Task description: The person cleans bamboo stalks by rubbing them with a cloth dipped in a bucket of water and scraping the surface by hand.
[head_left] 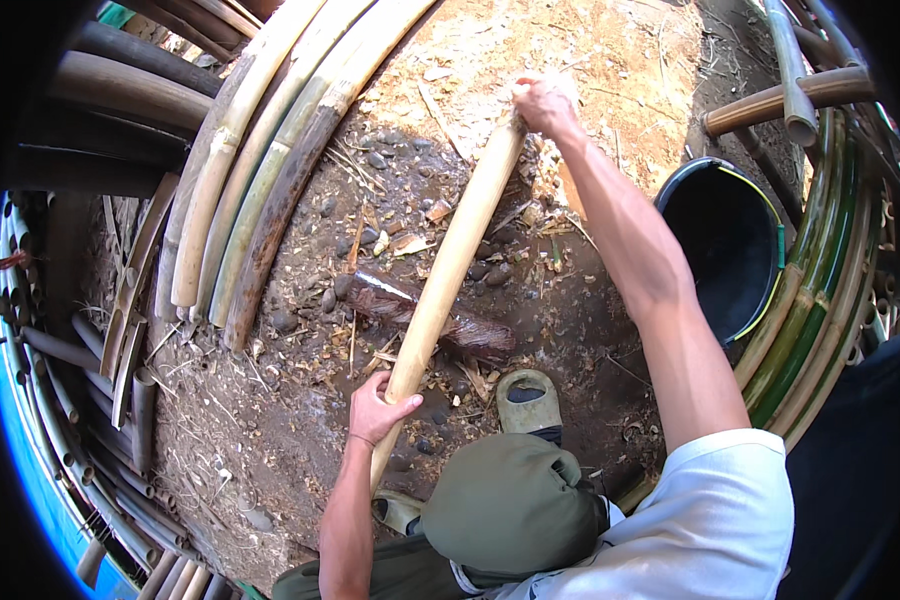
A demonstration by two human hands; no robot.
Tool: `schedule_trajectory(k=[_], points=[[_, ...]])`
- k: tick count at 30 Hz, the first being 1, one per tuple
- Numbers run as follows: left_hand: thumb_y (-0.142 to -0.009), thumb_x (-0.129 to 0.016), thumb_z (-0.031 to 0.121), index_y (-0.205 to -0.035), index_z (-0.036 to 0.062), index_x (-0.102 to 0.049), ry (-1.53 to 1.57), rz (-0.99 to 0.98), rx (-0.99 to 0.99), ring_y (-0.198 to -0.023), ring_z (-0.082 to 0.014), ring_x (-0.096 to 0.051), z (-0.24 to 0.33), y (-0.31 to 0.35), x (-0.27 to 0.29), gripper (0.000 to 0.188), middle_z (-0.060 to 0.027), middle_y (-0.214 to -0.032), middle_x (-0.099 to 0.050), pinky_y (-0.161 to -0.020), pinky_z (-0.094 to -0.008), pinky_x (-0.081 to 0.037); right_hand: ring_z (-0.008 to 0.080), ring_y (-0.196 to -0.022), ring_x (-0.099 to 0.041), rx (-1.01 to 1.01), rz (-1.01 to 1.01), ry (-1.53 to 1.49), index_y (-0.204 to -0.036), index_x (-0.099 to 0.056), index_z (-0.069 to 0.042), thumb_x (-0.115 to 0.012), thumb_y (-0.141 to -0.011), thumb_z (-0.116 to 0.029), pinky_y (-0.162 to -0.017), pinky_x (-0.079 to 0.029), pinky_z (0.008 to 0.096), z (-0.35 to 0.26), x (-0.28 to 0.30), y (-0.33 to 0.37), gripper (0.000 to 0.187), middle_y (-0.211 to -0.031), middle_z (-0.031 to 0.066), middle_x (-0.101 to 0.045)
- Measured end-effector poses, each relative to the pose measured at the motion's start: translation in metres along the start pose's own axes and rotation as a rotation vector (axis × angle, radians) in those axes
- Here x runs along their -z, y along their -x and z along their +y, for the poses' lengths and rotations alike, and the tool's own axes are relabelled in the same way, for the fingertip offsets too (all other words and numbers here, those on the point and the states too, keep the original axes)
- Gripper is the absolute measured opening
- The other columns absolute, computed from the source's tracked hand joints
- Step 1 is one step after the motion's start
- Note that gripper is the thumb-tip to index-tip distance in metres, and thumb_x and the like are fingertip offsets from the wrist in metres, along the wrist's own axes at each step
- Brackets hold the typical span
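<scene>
While the left hand [382,408] is closed around the near part of a pale bamboo pole [458,258], the right hand [550,103] is clamped over its far end. The pole slants across the middle of the littered dirt ground [230,440], its near end beside the person's left leg. It passes over a wet-looking, reddish-brown log [480,332]; whether the two touch cannot be told.

Risk assessment: the pole could roll or slide if it bears on the log, whose glossy surface appears slick. Should either grip loosen, the near end could strike the leg or the clog [528,398]. Loose stones [497,272] and chips underfoot could upset the stance. The right arm is at long reach, which may weaken control of the far end. Bare hands are probably open to splinters at any rough edge.

Containers: one noted, a black bucket [740,195] with a yellow-green line along its rim, at the right side of the ground, near green bamboo poles [810,310]. Its interior is too dark to confirm contents. More bamboo lengths [280,160] lie side by side along the ground's upper left.
</scene>
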State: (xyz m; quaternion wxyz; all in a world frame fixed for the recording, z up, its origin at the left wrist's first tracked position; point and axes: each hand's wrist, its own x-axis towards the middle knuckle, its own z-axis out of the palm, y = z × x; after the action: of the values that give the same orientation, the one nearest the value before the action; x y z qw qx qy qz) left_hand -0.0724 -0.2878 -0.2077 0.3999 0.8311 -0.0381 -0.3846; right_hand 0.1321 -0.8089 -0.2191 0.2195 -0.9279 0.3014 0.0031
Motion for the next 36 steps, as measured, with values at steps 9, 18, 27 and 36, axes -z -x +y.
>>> schedule_trajectory(k=[9,18,27,36], points=[[-0.072,-0.079,0.028,-0.122,0.0008,-0.051,-0.402,-0.155,0.329,-0.093,-0.0405,-0.071,-0.067,0.096,0.032,0.064,-0.0241,-0.1,-0.071,-0.086,-0.0461,-0.057,0.0316,-0.104,-0.062,0.097,0.286,0.111,-0.096,-0.078,-0.01,-0.067,-0.089,-0.035,-0.098,-0.045,0.0434,0.031,0.185,0.181,0.028,-0.101,0.0153,-0.069],[-0.07,-0.072,0.015,-0.118,0.0008,-0.053,-0.761,0.104,0.093,-0.089,-0.0359,-0.073,0.103,0.024,0.192,0.053,-0.0267,-0.101,-0.071,-0.084,-0.0435,-0.062,0.0395,-0.123,-0.048,0.117,0.397,0.236,-0.144,-0.047,-0.008,-0.08,-0.075,-0.012,-0.106,-0.042,0.0476,0.039,0.202,0.355,0.076,-0.135,0.0191,-0.046],[-0.069,-0.071,0.017,-0.112,-0.0049,-0.056,-1.106,0.109,-0.445,-0.086,-0.0463,-0.07,0.322,0.143,0.241,0.05,-0.0313,-0.089,-0.069,-0.08,-0.0503,-0.057,0.0339,-0.141,-0.036,0.673,0.516,0.218,-0.149,-0.043,-0.013,-0.072,-0.079,-0.013,-0.12,-0.029,0.05,-0.184,0.269,0.445,0.076,-0.15,0.0142,-0.038],[-0.072,-0.064,0.018,-0.094,-0.0074,-0.066,-1.459,-0.428,-0.802,-0.078,-0.0366,-0.073,0.4,0.31,0.096,0.034,-0.0251,-0.084,-0.071,-0.076,-0.0437,-0.06,0.0276,-0.09,-0.067,0.471,0.411,0.282,-0.126,-0.059,-0.007,-0.088,-0.065,-0.028,-0.084,-0.053,0.0425,-0.176,0.304,0.584,0.071,-0.096,0.0077,-0.066]])
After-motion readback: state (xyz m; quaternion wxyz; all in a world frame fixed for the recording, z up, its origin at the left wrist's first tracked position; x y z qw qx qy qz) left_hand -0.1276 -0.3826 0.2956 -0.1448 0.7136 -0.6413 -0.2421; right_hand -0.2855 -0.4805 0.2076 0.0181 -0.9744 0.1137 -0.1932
